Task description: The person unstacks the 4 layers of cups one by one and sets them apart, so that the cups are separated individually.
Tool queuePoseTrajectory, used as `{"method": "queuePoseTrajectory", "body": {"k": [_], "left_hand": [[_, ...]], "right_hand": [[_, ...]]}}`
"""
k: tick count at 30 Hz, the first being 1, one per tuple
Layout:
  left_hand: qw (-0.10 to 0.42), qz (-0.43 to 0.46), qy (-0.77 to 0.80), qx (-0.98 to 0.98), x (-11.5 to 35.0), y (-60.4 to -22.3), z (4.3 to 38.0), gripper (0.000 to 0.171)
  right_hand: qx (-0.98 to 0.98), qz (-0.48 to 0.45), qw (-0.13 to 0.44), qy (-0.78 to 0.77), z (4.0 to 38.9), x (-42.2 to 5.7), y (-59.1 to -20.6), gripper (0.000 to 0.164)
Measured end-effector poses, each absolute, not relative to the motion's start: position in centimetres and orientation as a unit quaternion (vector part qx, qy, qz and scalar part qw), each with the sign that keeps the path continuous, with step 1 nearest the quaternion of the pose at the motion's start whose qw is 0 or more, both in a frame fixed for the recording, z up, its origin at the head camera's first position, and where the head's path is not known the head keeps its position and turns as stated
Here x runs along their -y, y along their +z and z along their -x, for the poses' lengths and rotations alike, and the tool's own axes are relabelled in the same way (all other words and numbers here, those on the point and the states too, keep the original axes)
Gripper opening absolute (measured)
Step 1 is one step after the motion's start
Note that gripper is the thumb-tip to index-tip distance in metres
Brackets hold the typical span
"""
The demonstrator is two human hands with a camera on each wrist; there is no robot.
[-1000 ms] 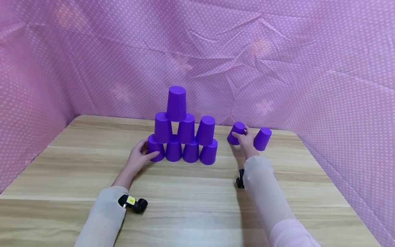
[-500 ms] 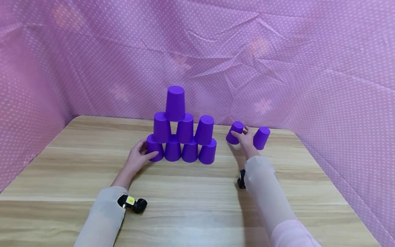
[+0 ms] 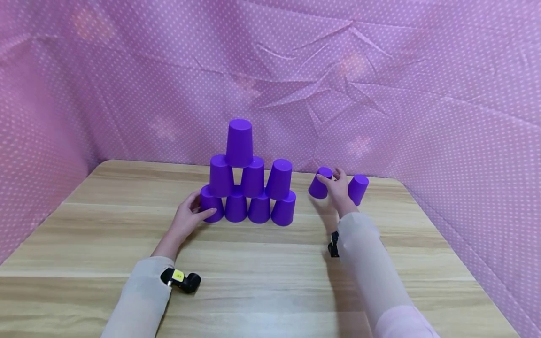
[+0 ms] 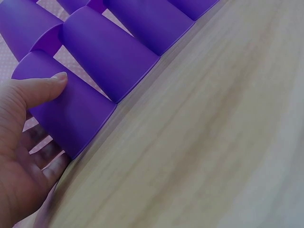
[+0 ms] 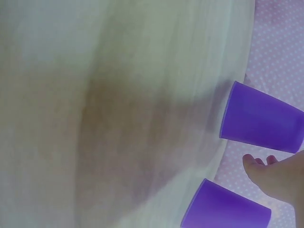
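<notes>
Purple cups stand upside down in a stepped stack, with a bottom row, a middle row and a single top cup [image 3: 239,143]. My left hand [image 3: 186,219] holds the leftmost bottom cup [image 4: 71,107], thumb across its front and fingers around its outer side. Off to the right, two more upside-down purple cups stand on the table: a nearer-left one [image 5: 261,118] and a far-right one [image 3: 359,188]. Between these two is my right hand [image 3: 340,190], fingers loosely bent. The right wrist view shows a small gap between its fingertips and the left one of the pair.
The wooden table [image 3: 253,281] has its back edge just behind the cups. A pink dotted cloth [image 3: 270,70] hangs behind and at both sides. A middle-row cup [image 3: 279,179] rests on the right end of the bottom row, apart from its neighbour.
My right hand has shifted slightly right, away from the left cup of the pair, and covers a bit more of the other. The left hand and the stack stay put.
</notes>
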State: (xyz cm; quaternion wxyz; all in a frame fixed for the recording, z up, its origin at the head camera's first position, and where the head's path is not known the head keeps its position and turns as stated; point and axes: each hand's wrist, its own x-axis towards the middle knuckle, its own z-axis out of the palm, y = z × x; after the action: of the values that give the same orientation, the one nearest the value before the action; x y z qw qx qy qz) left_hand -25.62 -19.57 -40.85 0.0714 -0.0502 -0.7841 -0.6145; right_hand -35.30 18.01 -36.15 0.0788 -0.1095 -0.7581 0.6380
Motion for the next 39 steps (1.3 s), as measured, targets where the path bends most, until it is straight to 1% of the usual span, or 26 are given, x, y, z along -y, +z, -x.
{"method": "queuePoseTrajectory", "body": {"k": [12, 16, 18, 23, 25, 39], "left_hand": [[0.077, 0.055, -0.611, 0.786, 19.8, -41.3, 25.2, 0.064], [0.074, 0.051, -0.615, 0.784, 19.6, -41.2, 25.1, 0.064], [0.071, 0.049, -0.619, 0.781, 19.3, -40.5, 24.7, 0.063], [0.068, 0.047, -0.622, 0.779, 19.3, -40.5, 24.8, 0.064], [0.071, 0.049, -0.621, 0.779, 19.5, -41.1, 25.2, 0.065], [0.076, 0.050, -0.610, 0.787, 19.5, -40.9, 25.4, 0.064]], "right_hand": [[0.759, 0.095, 0.083, 0.638, 34.6, -18.5, -34.8, 0.078], [0.763, 0.080, 0.093, 0.635, 34.3, -18.9, -33.9, 0.079], [0.763, 0.073, 0.092, 0.635, 34.2, -19.1, -33.4, 0.079], [0.780, 0.060, 0.089, 0.617, 33.7, -19.5, -32.2, 0.077], [0.785, 0.056, 0.089, 0.610, 33.5, -19.6, -31.8, 0.077], [0.790, 0.024, 0.089, 0.606, 32.8, -19.3, -29.6, 0.074]]}}
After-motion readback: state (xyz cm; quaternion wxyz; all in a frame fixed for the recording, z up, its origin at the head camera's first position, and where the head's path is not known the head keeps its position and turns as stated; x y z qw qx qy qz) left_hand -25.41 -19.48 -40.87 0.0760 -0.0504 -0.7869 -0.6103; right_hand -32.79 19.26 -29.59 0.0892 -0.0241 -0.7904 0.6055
